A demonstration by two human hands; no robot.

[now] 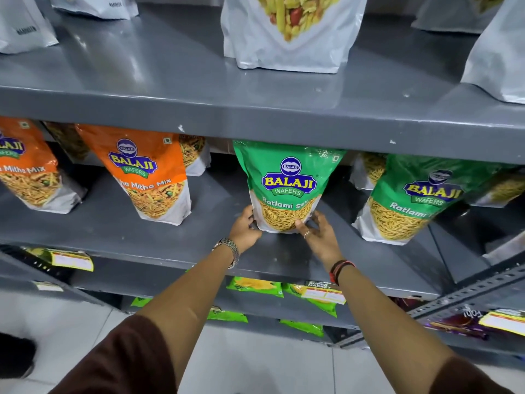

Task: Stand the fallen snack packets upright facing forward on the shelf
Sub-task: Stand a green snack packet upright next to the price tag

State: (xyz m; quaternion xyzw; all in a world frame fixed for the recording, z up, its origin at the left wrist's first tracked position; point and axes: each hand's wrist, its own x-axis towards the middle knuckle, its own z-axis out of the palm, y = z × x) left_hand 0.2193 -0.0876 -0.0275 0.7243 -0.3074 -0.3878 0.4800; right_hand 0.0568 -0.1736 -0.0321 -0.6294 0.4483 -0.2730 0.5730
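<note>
Hands — left hand [245, 226], right hand [318, 231] — grip upright green sev packet [287, 186].

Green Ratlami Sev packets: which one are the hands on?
The middle green Ratlami Sev packet; left hand and right hand hold its base. The right-side green packet stands untouched.

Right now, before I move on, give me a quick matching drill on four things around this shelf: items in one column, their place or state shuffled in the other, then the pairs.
Items:
1. green packet
2. orange packet
3. white packet
4. watch

Places or states:
A. on the left wrist
B. on the shelf above, standing
C. held at its base between left hand and right hand
D. left of the hands, untouched

Pairs: 1-C, 2-D, 3-B, 4-A
</note>
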